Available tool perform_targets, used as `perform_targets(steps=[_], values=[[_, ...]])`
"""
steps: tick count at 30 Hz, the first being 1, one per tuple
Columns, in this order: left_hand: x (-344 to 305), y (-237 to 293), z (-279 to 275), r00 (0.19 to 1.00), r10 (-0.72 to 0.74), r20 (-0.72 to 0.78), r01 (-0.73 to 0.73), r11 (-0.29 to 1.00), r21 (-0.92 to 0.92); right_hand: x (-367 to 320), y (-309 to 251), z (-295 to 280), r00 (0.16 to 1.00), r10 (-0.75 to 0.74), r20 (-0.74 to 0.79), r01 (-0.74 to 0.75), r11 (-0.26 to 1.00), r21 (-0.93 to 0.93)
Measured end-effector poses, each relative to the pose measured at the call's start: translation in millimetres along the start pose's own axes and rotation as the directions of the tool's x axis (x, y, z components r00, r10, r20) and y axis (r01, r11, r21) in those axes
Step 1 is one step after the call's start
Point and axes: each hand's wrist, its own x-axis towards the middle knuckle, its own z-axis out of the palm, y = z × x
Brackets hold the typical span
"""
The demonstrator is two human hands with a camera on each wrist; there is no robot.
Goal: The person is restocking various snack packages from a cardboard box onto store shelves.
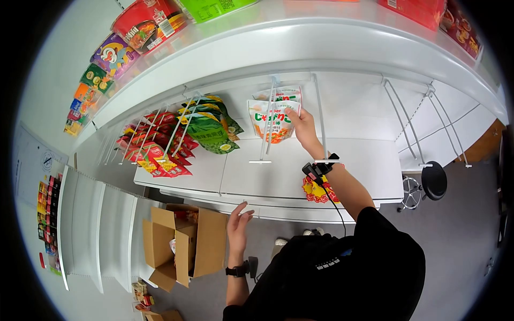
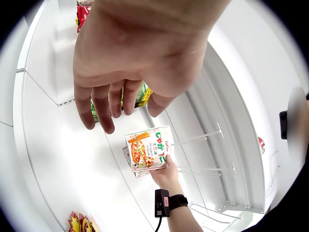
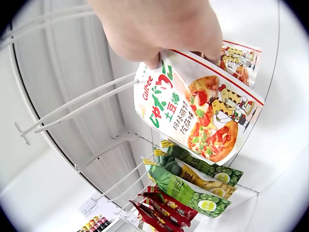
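Observation:
A white Calbee snack bag hangs at a double-wire hook, with a second such bag behind it. My right hand pinches the front bag at its edge, thumb on the printed face in the left wrist view. The right wrist view shows that hand over the front bag, fingertips behind it. My left hand is raised below the shelf edge, holding nothing, its fingers loosely bent in the left wrist view.
Green bags and red bags hang on hooks to the left. Bare hooks jut out at right. Red-yellow packets lie on the lower shelf. An open carton and a black stool stand below.

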Motion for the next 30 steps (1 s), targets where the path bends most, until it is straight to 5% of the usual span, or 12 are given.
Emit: perform_targets(steps=[7, 16, 25, 27, 30], values=[[-4.6, -2.3, -7.3, 0.999, -0.009, -0.039, 0.009, 1.000, -0.022, 14.6, 3.7, -8.9, 1.000, 0.020, -0.014, -0.022, 0.990, -0.141], [-11.5, -10.8, -16.1, 0.998, -0.025, -0.064, 0.025, 1.000, -0.010, 24.9, 11.7, -5.9, 0.997, -0.075, -0.037, 0.070, 0.991, -0.114], [-20.4, -10.9, -41.3, 0.995, -0.036, -0.093, 0.038, 0.999, 0.015, -3.1, 18.1, -25.6, 0.992, -0.018, -0.125, 0.008, 0.997, -0.082], [-21.7, -11.0, -51.4, 0.992, -0.024, -0.125, 0.024, 1.000, -0.001, -26.2, 17.1, -28.7, 0.970, -0.041, -0.238, 0.059, 0.996, 0.067], [-27.4, -11.3, -65.6, 0.974, -0.024, -0.225, 0.014, 0.999, -0.046, -67.4, 15.7, -27.8, 0.904, 0.005, -0.428, -0.006, 1.000, -0.002]])
